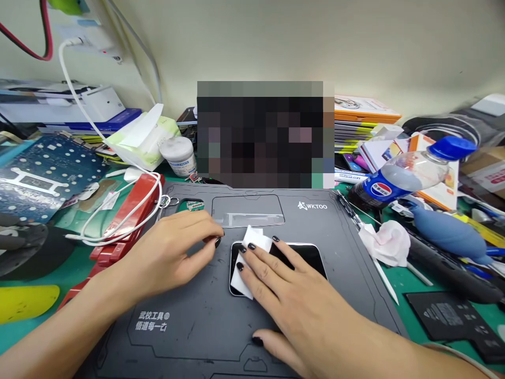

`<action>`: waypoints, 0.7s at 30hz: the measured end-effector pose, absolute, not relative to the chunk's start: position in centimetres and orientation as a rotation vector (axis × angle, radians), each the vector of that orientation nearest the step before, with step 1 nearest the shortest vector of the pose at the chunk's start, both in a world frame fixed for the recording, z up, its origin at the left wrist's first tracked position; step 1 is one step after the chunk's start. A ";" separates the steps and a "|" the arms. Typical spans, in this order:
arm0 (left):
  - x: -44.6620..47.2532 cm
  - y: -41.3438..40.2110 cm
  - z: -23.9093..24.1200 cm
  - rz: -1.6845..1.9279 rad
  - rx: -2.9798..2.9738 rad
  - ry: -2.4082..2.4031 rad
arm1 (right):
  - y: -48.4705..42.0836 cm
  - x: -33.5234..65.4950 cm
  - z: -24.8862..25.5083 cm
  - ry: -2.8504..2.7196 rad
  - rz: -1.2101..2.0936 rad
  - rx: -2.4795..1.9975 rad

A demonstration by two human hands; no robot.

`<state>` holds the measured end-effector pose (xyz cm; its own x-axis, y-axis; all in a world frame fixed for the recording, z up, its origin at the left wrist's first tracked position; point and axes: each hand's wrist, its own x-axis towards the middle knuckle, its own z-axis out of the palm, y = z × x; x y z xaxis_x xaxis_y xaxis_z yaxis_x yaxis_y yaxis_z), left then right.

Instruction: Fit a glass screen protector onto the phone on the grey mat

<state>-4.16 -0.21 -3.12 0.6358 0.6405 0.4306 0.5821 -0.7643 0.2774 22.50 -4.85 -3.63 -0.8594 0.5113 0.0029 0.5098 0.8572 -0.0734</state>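
Note:
A black phone [305,256] lies flat, screen up, on a dark grey work mat [189,310]. A white wipe [252,247] covers the phone's left end. My right hand [288,287] lies flat on the wipe and the phone with its fingers stretched out, pressing the wipe down. My left hand [173,250] rests on the mat just left of the phone, fingers curled, fingertips beside the phone's left edge. Nothing shows inside the left hand's fingers.
A red case [130,218] with a white cable [118,221] lies left of the mat. A white jar [178,156] and a tissue pack [142,138] stand behind. A water bottle [406,173], a crumpled wipe [384,242] and a blue air blower [450,231] lie to the right.

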 end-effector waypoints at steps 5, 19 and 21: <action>-4.2 -0.2 -3.2 0.800 2.734 1.043 | -5.3 22.7 -3.4 -2.985 0.020 -0.827; -4.3 -0.1 -3.1 0.773 2.721 1.030 | -4.6 22.3 -2.6 -3.098 0.426 -0.848; -4.3 -0.1 -3.0 0.762 2.729 1.032 | -4.5 22.2 -2.6 -3.092 0.455 -0.894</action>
